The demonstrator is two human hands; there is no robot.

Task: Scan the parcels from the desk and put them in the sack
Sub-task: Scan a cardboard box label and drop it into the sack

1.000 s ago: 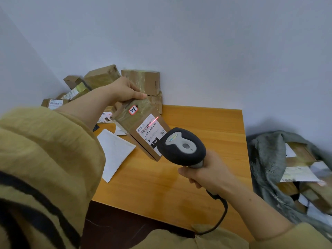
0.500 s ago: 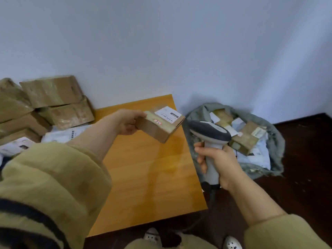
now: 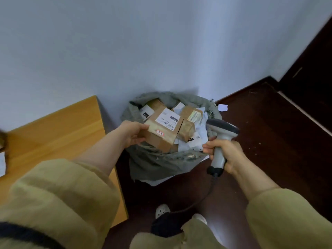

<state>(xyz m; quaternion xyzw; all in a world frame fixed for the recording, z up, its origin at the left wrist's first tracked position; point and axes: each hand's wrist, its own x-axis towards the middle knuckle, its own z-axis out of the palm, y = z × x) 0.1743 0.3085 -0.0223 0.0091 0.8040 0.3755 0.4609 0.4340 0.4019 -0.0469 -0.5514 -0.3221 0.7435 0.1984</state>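
The parcel (image 3: pixel 162 130) is in the air over the open mouth of the sack (image 3: pixel 156 164), at its near-left side. It is a brown cardboard box, tilted, with a white label facing up and a small red-and-white sticker on its near edge. Whether it touches the heap beneath I cannot tell. The left hand (image 3: pixel 133 132) grips the box by its left end, thumb laid on top and fingers curled underneath.

The sack is grey-green cloth, standing on the dark floor (image 3: pixel 269 141) against the pale wall (image 3: pixel 143 51), just right of the desk (image 3: pixel 59 130). Its rim is rolled open and it is full of other parcels (image 3: pixel 190 121) — brown boxes and white mailers, labels pointing every way.

To the right of the sack, the right hand (image 3: pixel 226 155) holds the scanner (image 3: pixel 221 133) upright, all its fingers wrapped tight round the pale grey handle. The dark head sits above the fist, near the sack's right rim but not touching it. A black cable (image 3: pixel 203 198) drops from the handle's base and trails across the floor toward the near side.

The desk is bare orange wood where it shows; at its far left edge something brown and something white are cut off and blurred. Both arms wear olive sleeves (image 3: pixel 53 203), pushed up the forearms — the left one has a dark stripe. A white scrap of paper (image 3: pixel 222 107) lies on the floor beyond the sack, by the wall. Near the bottom a white shoe (image 3: pixel 162 210) peeks out beside the cable.
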